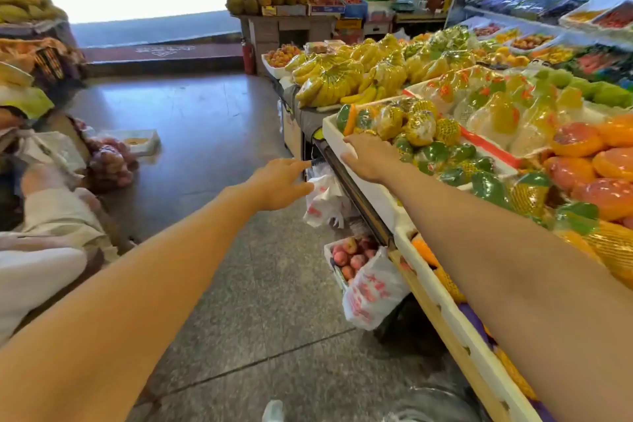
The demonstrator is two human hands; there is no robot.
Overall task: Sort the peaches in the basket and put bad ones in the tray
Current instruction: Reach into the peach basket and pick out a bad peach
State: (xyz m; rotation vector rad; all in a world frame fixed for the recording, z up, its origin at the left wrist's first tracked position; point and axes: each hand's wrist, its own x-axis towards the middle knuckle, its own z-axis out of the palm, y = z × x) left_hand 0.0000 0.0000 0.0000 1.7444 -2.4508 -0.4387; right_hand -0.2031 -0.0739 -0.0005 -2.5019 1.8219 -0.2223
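Now both my arms stretch out along the fruit worktop (356, 195); my left hand (277, 181) is loose, finger and thumb spread and just reaching the hanging plastic bags (323, 199) at centre frame, not gripping yet, probably to pull one for the sorting; my right hand (368, 156) lies flat on the rim of the white foam box (334, 134), holding nothing, I think to steady my lean; the peaches (352, 255) sit low in the middle, in a crate (334, 271) under the worktop, half behind another bag (371, 295); a white tray (142, 142) sits on the floor (212, 106), centre left.
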